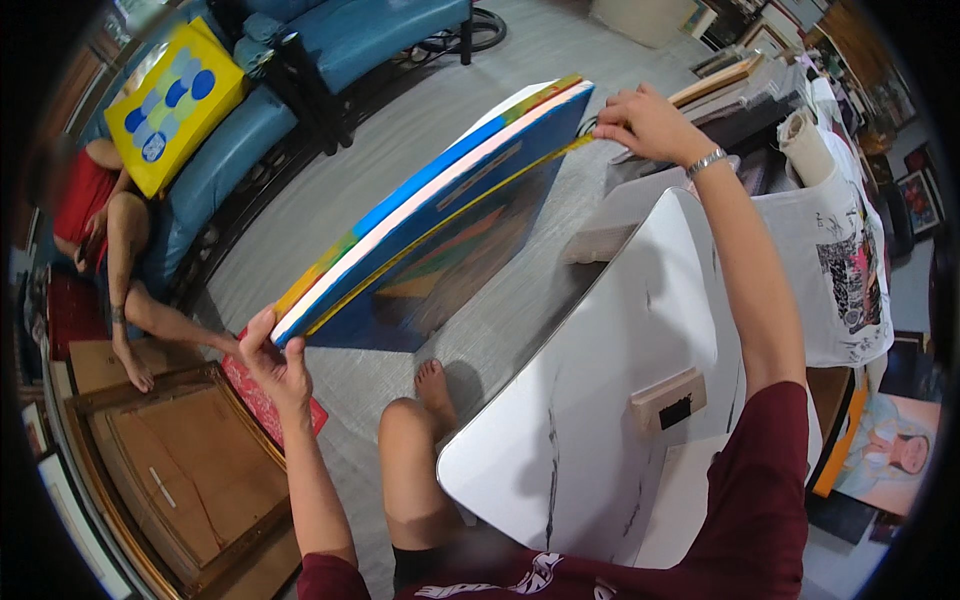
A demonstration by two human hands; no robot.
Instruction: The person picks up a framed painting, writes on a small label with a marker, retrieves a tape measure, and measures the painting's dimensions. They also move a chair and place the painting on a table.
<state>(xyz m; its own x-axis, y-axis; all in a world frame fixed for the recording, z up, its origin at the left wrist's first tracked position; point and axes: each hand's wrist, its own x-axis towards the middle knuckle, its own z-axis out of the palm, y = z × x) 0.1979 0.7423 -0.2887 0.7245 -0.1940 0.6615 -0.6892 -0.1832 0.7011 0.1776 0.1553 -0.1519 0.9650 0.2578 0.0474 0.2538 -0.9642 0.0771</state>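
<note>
A stack of painted canvases (480,250) stands tilted in front of me, with bright blue, yellow and red paint along its edges. At the lower-left corner, my left hand (275,365) is closed, fingers round the edge and thumb at the near side. A thin yellow strip that looks like a measuring tape (545,163) runs along the canvas edge. My right hand (645,125), with a metal watch or bracelet on the wrist, pinches its far end beside the upper-right corner. The fingertips of my left hand are partly hidden behind the canvas.
To my right is a white marbled table (590,400) with a small wooden block (668,400). Framed boards (180,460) lie at left. Another person (85,205) sits on the blue sofa (225,135) near a yellow canvas (175,105). Frames and rolled cloth (805,145) crowd the right.
</note>
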